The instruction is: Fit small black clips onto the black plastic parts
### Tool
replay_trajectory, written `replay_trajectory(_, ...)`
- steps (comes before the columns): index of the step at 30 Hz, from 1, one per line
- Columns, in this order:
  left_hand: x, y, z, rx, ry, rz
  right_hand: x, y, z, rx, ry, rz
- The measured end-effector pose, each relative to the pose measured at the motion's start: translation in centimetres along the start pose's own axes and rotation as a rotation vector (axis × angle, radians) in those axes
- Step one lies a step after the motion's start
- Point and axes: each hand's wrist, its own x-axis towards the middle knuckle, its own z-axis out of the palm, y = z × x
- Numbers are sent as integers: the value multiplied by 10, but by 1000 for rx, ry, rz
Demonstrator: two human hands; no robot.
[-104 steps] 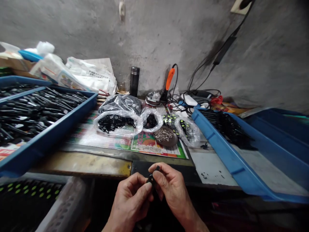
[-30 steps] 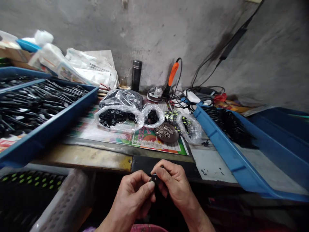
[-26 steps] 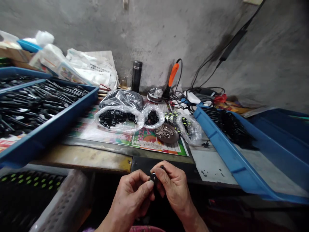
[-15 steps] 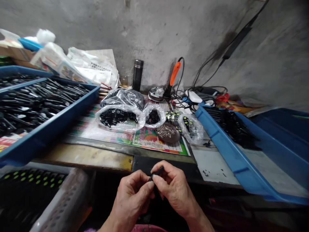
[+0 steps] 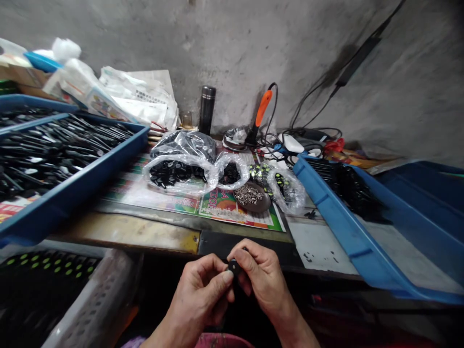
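Note:
Just in front of the table edge, both hands meet around a small black plastic part [image 5: 235, 267] with a rounded disc-like end and a small bright spot at its middle. My left hand [image 5: 205, 290] is closed, thumb and forefinger pinching the part's left side. My right hand [image 5: 259, 270] is also closed on it, thumb on top. Fingers hide most of the part. Beyond the hands, a round dish [image 5: 259, 205] holds small metal pins or screws. Close by are open plastic bags of small black pieces [image 5: 170, 175] and of black-and-yellow-green pieces [image 5: 282, 186].
A blue tray [image 5: 119, 157] full of thin black parts stands left, another blue tray [image 5: 337, 232] with black parts right. A perforated white basket [image 5: 89, 304] sits low left. Against the wall are a dark flask [image 5: 207, 111] and an orange-handled tool [image 5: 263, 107] with a cord.
The black part has turned between the fingers, so its round face now shows. My right thumb has shifted up over it. The hands stay in nearly the same place.

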Motion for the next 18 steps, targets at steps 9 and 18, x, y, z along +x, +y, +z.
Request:
replay_trajectory(9,5,2,-1,48,81,33,-3,-7,0,-38,-58,58)
replay_trajectory(18,4,1,-2,83,82,46,0,-5,0,-84,-74,82)
